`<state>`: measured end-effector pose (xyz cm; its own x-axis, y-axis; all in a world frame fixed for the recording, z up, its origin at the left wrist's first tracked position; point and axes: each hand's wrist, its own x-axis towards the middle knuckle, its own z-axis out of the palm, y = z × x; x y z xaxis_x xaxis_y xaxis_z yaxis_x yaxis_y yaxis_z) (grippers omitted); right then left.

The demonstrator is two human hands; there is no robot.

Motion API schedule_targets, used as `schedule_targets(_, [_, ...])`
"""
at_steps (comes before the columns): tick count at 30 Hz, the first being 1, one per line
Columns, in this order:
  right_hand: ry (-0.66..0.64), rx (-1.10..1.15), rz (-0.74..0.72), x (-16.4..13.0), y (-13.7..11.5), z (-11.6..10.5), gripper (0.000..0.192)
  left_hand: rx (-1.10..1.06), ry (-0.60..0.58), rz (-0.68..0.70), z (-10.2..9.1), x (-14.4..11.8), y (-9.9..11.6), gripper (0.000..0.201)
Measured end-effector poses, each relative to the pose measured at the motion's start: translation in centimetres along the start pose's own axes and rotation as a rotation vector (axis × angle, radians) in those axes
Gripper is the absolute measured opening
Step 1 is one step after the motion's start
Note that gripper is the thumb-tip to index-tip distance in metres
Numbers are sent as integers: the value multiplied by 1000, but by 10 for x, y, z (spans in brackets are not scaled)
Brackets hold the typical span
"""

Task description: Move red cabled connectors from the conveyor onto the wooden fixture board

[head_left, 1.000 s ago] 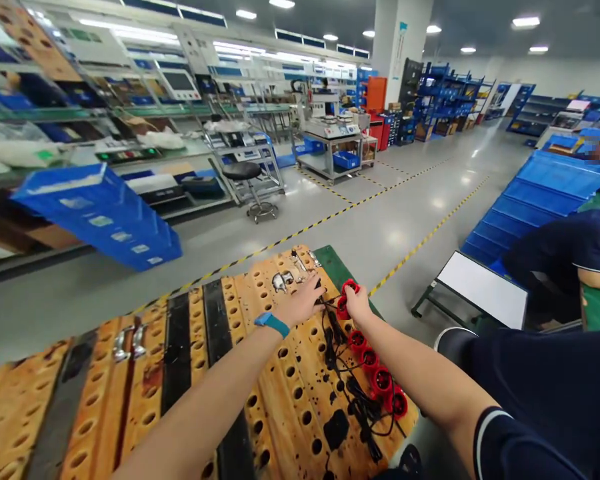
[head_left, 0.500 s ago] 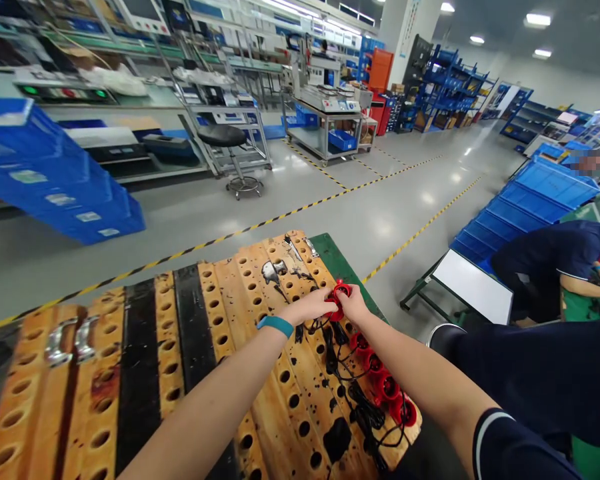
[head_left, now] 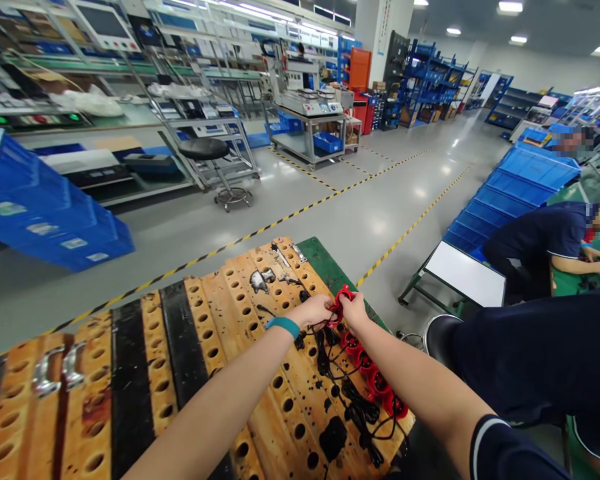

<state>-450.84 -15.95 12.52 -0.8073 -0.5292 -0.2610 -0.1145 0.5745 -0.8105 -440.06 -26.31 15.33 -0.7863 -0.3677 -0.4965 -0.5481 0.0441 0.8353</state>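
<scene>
Both hands — left hand (head_left: 314,310), right hand (head_left: 355,309) — pinch one red fan (head_left: 341,298).

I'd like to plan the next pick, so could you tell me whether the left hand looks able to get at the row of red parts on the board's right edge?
Probably yes: the left hand grips the lifted red part together with the right hand, and the row of red parts lies uncovered just below.

Small red round plastic part with a black wire (head_left: 341,298), raised just above the far right edge of the holed wooden board, pinched between both hands, its black lead trailing down toward the near side
</scene>
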Motion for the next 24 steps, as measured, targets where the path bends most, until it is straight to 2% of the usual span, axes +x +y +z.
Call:
schedule_targets(3, [44, -30, 50, -4, -7, -13, 32, 35, 21, 31, -2, 5, 2, 31])
schedule_targets(7, [45, -147, 28, -5, -15, -37, 32, 74, 19, 62, -11, 9, 1, 43])
schedule_targets(10, [-39, -275, 37, -8, -16, -46, 29, 163, -74, 28, -17, 13, 1, 31])
schedule_targets(13, [-135, -397, 33, -14, -15, -47, 23, 290, -141, -14, -20, 15, 2, 13])
schedule_targets(15, [-168, -456, 14, -18, -14, -45, 20, 370, -126, -30, -21, 15, 4, 6])
schedule_targets(21, [-252, -609, -60, -26, -20, -43, 10, 433, 4, 64, -22, 17, 2, 10])
schedule_targets(24, [-281, -712, -94, -33, -26, -42, 11, 418, 2, 115, -25, 21, 0, 13])
